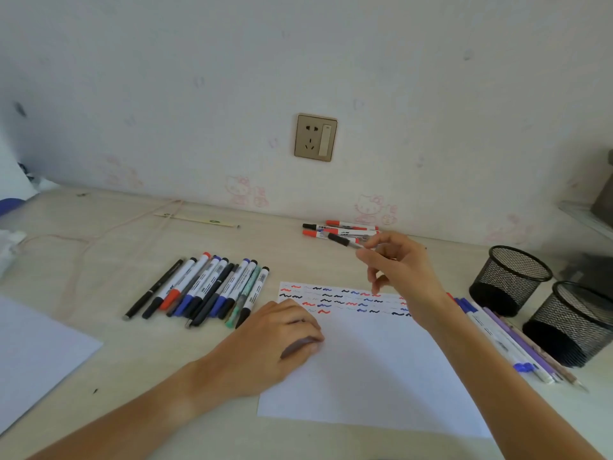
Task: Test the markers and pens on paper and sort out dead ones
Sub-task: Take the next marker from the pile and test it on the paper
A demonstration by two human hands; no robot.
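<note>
Above the scribbled paper [365, 360], the right hand [403, 270] pinches a black-capped clear pen [345, 242].

Two bare forearms are seen entering from the lower edge, each ending in an ungloved hand: the left hand [275, 340] and the right hand [401, 270]. No sleeve, watch, ring or bracelet is worn on either (as far as the wrists and visible fingers are shown). The fingernails are kept short and unpainted.
</note>
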